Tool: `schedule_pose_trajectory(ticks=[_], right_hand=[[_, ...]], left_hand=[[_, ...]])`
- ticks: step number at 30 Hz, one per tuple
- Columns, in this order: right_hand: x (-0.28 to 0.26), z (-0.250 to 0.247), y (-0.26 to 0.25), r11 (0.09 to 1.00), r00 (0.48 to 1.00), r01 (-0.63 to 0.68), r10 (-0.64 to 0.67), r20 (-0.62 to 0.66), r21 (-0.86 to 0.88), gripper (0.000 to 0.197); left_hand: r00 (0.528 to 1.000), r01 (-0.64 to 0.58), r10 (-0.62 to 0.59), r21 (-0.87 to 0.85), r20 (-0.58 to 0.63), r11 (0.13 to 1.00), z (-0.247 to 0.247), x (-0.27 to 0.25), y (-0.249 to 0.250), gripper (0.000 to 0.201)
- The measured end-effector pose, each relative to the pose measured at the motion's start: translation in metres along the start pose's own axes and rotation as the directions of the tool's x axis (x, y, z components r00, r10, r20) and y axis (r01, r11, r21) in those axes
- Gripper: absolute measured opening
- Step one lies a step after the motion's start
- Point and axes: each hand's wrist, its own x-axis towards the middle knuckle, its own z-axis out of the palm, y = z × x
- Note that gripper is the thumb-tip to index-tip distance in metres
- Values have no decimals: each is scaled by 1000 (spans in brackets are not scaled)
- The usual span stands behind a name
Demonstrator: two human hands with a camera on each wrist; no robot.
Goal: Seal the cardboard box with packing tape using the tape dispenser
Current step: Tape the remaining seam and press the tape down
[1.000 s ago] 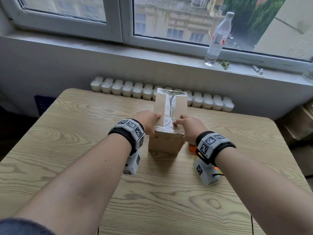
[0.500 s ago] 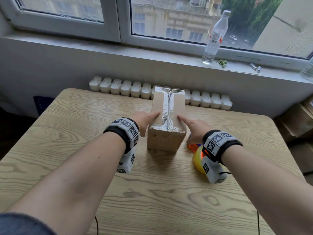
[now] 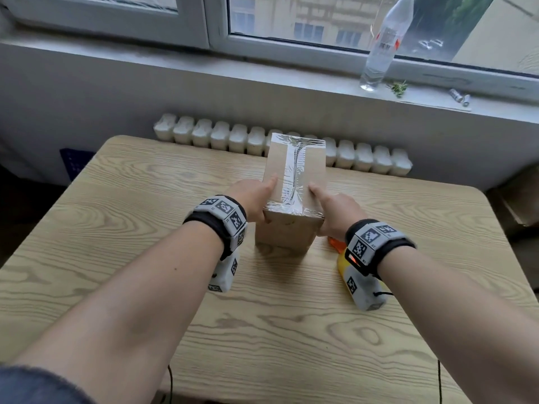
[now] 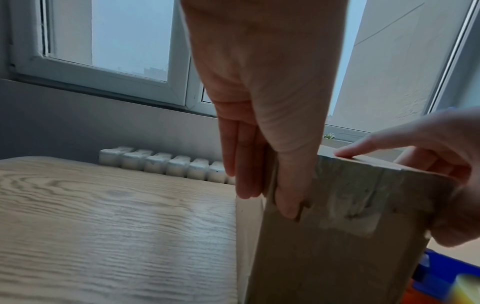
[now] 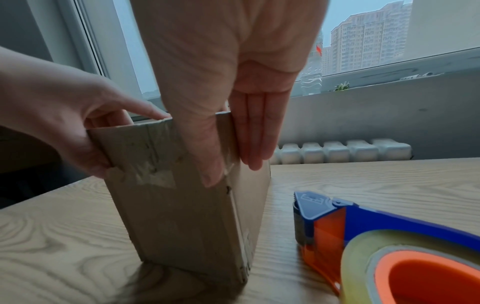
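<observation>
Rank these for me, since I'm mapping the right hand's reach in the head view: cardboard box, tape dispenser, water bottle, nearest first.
1. Cardboard box: the right hand touches its right side and top.
2. Tape dispenser: on the table under the right wrist, just behind the hand.
3. Water bottle: far off on the windowsill, to the right.

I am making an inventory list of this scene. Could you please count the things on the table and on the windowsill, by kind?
Cardboard box: 1
Tape dispenser: 1
Plastic bottle on the windowsill: 1
Small green sprig on the windowsill: 1
Small cylinders on the windowsill: 2
Total: 6
</observation>
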Motion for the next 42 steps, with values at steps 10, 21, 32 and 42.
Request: schedule_pose_trajectory(ticks=[10, 21, 32, 42], right_hand=[[-2, -4, 2, 998, 999, 9, -11, 31, 69, 88], [-1, -19, 10, 993, 989, -53, 38, 142, 107, 77], [16, -32, 21, 991, 990, -120, 115, 79, 65, 47], [35, -40, 36, 970, 974, -227, 225, 35, 88, 28]], left_hand=[[1000, -5, 5, -5, 7, 1000, -6, -2, 1, 104], [997, 23, -10, -188, 71, 982, -26, -17, 12, 74], [974, 87, -137, -262, -180, 961, -37, 5, -4, 53], [953, 235, -280, -305, -112, 923, -36, 68, -41, 119]])
